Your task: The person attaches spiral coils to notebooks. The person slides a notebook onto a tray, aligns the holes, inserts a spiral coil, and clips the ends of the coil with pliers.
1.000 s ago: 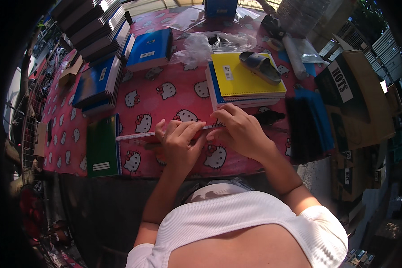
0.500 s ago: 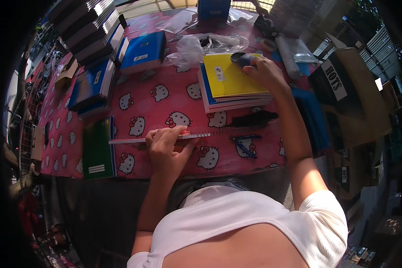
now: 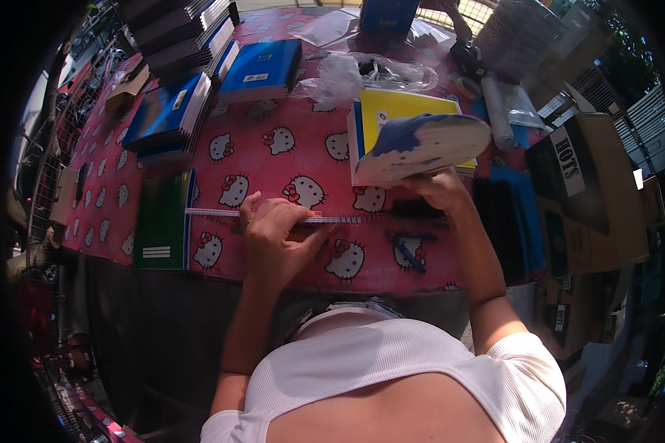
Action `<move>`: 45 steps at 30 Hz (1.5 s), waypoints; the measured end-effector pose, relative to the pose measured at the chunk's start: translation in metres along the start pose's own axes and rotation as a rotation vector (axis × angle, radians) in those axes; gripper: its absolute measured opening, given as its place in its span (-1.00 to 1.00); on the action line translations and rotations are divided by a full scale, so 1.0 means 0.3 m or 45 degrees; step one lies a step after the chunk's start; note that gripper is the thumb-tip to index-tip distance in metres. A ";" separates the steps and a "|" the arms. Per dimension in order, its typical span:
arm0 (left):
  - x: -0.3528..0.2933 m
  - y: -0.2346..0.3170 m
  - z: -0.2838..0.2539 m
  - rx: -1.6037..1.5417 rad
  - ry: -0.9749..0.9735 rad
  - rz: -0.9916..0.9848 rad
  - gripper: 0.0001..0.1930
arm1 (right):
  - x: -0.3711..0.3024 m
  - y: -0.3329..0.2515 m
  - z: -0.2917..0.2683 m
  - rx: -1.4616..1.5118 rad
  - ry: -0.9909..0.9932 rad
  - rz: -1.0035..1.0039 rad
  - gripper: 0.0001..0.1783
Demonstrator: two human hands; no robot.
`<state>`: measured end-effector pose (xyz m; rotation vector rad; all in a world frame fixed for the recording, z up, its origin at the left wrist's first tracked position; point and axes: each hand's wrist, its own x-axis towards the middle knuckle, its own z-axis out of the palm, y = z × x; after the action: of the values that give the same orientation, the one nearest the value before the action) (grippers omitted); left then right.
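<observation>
My left hand is closed around a notebook standing on edge, its thin side up. A spiral wire runs out to the right from the notebook's punched edge. My right hand grips a large flat oval piece, whitish with blue-violet patches; its kind is unclear. This piece is raised over a stack topped by a yellow notebook and hides much of it. Between my hands and the table's near edge lies a blue tool, apparently pliers. A green spiral notebook lies at the left.
A pink patterned cloth covers the table. Blue notebooks and a tall pile stand at the back left. Clear plastic lies behind the yellow notebook. A cardboard box stands at the right. Another person's arm shows at the back.
My right hand has lifted the oval piece off the yellow notebook and brought it nearer to me. My left hand still holds the notebook on edge. The view has shifted slightly.
</observation>
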<state>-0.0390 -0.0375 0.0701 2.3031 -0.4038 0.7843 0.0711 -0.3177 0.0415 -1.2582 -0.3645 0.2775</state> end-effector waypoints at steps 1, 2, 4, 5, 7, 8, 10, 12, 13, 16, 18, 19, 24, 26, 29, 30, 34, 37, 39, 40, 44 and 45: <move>0.003 0.003 -0.005 0.011 -0.001 -0.007 -0.72 | 0.023 0.046 0.053 -0.588 -0.132 -0.009 -0.36; 0.005 -0.001 -0.005 0.006 0.008 -0.004 -0.72 | 0.041 0.076 0.089 -1.184 -0.264 -0.021 -0.27; 0.005 -0.010 -0.004 0.011 0.053 -0.025 -0.72 | 0.026 0.087 0.102 -0.369 -0.258 0.024 -0.27; 0.004 -0.011 -0.004 0.021 0.046 -0.015 -0.72 | 0.025 0.090 0.106 0.452 -0.205 0.083 -0.28; 0.007 -0.010 -0.002 0.036 0.021 -0.004 -0.72 | 0.037 0.091 0.107 -0.070 -0.379 0.079 -0.28; 0.009 -0.010 0.004 0.013 0.019 -0.006 -0.72 | 0.048 0.091 0.106 -0.598 -0.538 0.064 -0.28; 0.008 -0.016 0.001 -0.008 0.030 -0.002 -0.73 | 0.072 0.100 0.083 -1.086 -0.524 0.122 -0.33; -0.007 -0.019 -0.010 0.031 0.035 -0.011 -0.71 | 0.045 0.097 0.043 -0.116 -0.259 0.200 -0.33; -0.002 -0.017 -0.004 0.032 0.044 -0.025 -0.71 | 0.051 0.105 0.055 -0.139 -0.291 0.015 -0.33; 0.015 -0.016 -0.015 0.006 -0.045 -0.044 -0.65 | 0.134 0.067 0.087 -1.099 -0.528 0.010 -0.34; -0.007 -0.027 -0.022 -0.015 -0.047 -0.106 -0.56 | 0.136 0.039 0.088 -1.145 -0.414 0.049 -0.35; -0.011 -0.029 -0.021 -0.004 -0.119 -0.155 -0.48 | 0.120 0.014 0.100 -0.690 -0.533 -0.027 -0.34; 0.014 -0.022 -0.038 -0.026 -0.208 -0.277 -0.34 | 0.171 0.014 0.148 -1.116 -0.492 -0.035 -0.44; 0.009 -0.038 -0.036 -0.234 -0.007 -0.219 -0.38 | 0.167 0.015 0.150 -0.905 -0.601 -0.098 -0.46; 0.043 -0.043 -0.083 0.111 -0.162 -0.082 -0.50 | 0.170 0.089 0.119 -1.053 -0.578 -0.126 -0.50; 0.036 -0.059 -0.099 0.126 -0.150 -0.076 -0.50 | 0.202 0.107 0.117 -1.434 -0.499 -0.143 -0.51; -0.021 -0.125 -0.111 0.201 -0.066 -0.127 -0.68 | 0.157 0.022 0.202 -0.657 -0.608 0.038 -0.43; -0.011 -0.130 -0.116 0.197 -0.078 -0.103 -0.65 | 0.208 0.040 0.229 -0.779 -0.520 0.036 -0.38; -0.035 -0.120 -0.121 0.355 -0.001 -0.169 -0.62 | 0.184 0.032 0.215 -0.089 -0.466 0.286 -0.37; -0.033 -0.122 -0.124 0.358 0.000 -0.180 -0.62 | 0.194 0.039 0.232 -0.088 -0.475 0.294 -0.37; -0.023 -0.129 -0.165 0.569 0.045 -0.224 -0.56 | 0.260 0.099 0.250 -1.484 -0.573 -0.077 -0.35; -0.045 -0.149 -0.163 0.575 0.102 -0.275 -0.55 | 0.243 0.069 0.280 -0.661 -0.559 0.057 -0.37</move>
<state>-0.0492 0.0294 0.0690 2.6588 0.0709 0.9256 0.1024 -0.2096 0.0520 -1.7155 -0.8232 0.5228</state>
